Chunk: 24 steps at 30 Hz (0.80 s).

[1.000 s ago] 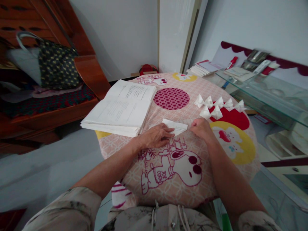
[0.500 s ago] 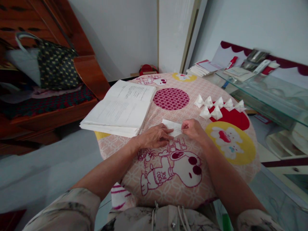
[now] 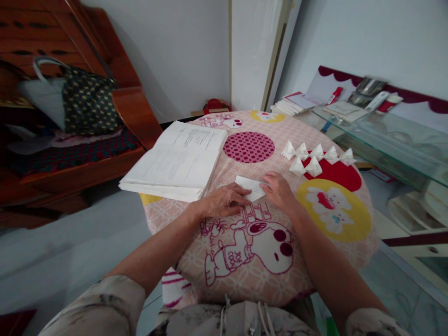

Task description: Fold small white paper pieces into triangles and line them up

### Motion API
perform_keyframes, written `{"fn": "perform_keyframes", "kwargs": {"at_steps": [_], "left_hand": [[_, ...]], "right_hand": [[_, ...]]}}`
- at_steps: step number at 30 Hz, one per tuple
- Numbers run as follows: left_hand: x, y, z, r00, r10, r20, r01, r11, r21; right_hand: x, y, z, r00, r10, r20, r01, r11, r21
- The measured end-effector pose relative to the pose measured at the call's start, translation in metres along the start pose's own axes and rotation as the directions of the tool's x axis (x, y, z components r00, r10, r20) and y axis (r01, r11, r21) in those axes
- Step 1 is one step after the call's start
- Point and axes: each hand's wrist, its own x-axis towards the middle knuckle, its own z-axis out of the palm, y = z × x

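Observation:
A small folded piece of white paper (image 3: 248,182) lies on the round table's patterned cloth between my hands. My left hand (image 3: 226,199) presses its bent fingers onto the left and lower part of the paper, gripping it against the cloth. At the paper's right edge, my right hand (image 3: 278,189) has thumb and fingers closed on the paper. Several small folded paper pyramids (image 3: 317,153) stand in two rows farther right. An opened stack of printed sheets (image 3: 177,156) sits to the left, close to my left hand.
A glass shelf (image 3: 385,133) at the right bears a cup (image 3: 389,102) and metal containers. Papers (image 3: 296,102) are piled beyond the table's back right. On the left, a wooden bench (image 3: 131,119) holds a dark patterned bag (image 3: 89,100).
My right fingers have shifted slightly left and up along the paper's right edge. My left hand stays almost where it was on the paper. The view has tilted a little.

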Motion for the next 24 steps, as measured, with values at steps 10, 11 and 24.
{"fn": "perform_keyframes", "kwargs": {"at_steps": [10, 11, 24], "left_hand": [[0.007, 0.011, 0.003, 0.997, 0.049, -0.052, -0.046, 0.998, 0.053], [0.007, 0.011, 0.003, 0.997, 0.048, -0.054, -0.045, 0.997, 0.06], [0.007, 0.012, 0.009, 0.998, 0.02, -0.058, -0.015, 0.996, 0.087]], "right_hand": [[-0.003, 0.003, 0.014, 1.0, 0.013, -0.017, -0.012, 1.0, 0.01], [-0.003, 0.004, 0.015, 0.999, 0.017, -0.028, -0.016, 1.0, 0.015], [0.003, -0.005, 0.001, 1.0, -0.009, 0.009, 0.009, 0.999, 0.041]]}}
